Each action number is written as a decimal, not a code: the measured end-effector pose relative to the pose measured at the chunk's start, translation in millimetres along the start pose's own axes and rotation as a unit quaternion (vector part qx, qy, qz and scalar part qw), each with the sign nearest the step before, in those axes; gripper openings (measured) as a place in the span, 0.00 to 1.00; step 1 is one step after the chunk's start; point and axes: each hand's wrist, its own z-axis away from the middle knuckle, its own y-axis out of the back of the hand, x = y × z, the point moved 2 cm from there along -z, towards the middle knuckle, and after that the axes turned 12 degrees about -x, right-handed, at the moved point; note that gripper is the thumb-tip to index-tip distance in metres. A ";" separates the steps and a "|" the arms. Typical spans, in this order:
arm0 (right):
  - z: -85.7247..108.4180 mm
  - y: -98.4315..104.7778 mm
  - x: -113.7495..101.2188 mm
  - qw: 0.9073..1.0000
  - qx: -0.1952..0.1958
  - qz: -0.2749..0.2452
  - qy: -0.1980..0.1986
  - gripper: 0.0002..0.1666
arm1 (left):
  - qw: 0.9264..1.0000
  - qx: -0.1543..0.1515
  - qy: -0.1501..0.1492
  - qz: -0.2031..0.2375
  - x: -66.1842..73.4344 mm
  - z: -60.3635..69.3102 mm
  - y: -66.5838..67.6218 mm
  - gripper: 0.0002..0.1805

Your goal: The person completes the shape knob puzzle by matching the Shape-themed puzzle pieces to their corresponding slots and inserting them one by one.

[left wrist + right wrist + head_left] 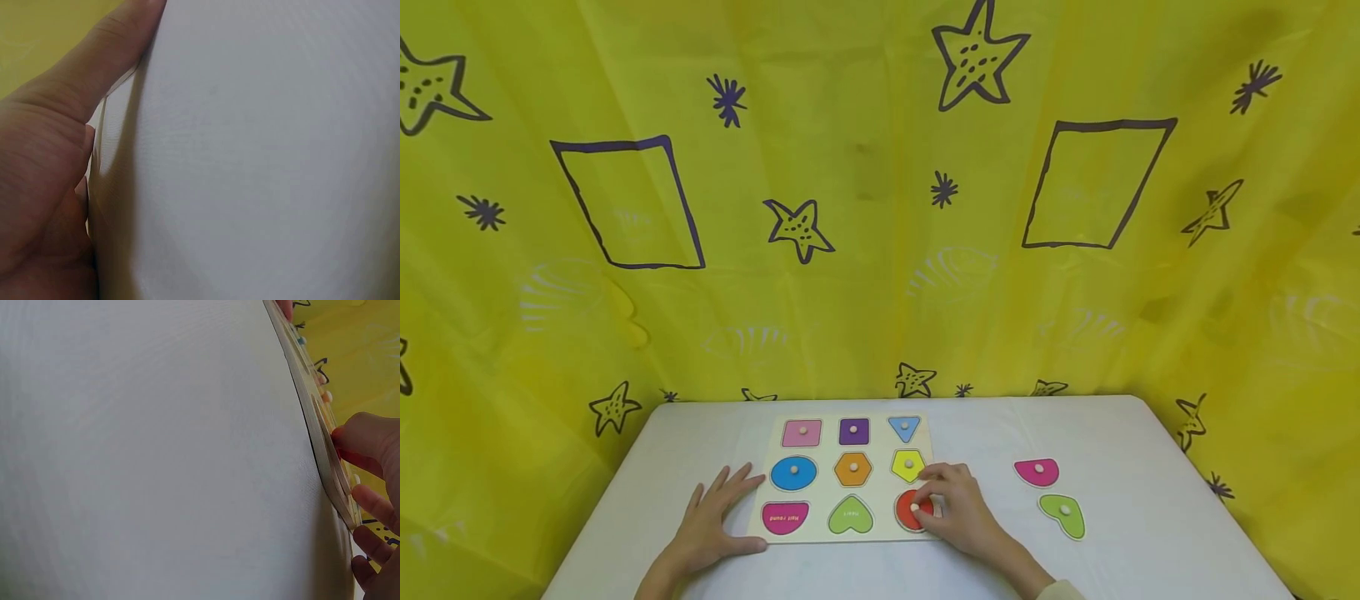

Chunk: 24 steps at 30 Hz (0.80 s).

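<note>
A wooden shape puzzle board [818, 518] lies on the white table in the head view. My right hand [964, 510] pinches the knob of a red round puzzle piece [906, 512] at the board's near right corner. In the right wrist view, this hand's other fingers [373, 506] reach along the board's edge. My left hand [711, 518] rests at the left edge with fingers spread, thumb by the near corner. Bare slots marked "Half round" [786, 527] and "Heart" [851, 525] show magenta and green.
Right of the board lie a magenta half-round piece [1036, 473] and a green heart piece [1067, 518], both knobbed. Other knobbed shapes, such as a blue oval [790, 477] and a yellow pentagon [902, 467], sit in the board. A yellow patterned curtain [865, 275] surrounds the table.
</note>
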 end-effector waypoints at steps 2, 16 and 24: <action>-0.2 -0.8 -1.3 1.000 -0.003 0.000 -0.003 0.10 | 1.000 0.000 0.000 0.001 0.3 0.3 0.2 0.56; 4.6 5.6 8.4 1.000 0.014 0.005 0.002 0.10 | 1.000 -0.005 0.006 0.007 4.1 1.3 0.9 0.55; 20.1 48.1 41.8 0.997 0.058 0.026 -0.040 0.16 | 1.000 -0.008 0.012 0.007 3.4 0.9 0.6 0.56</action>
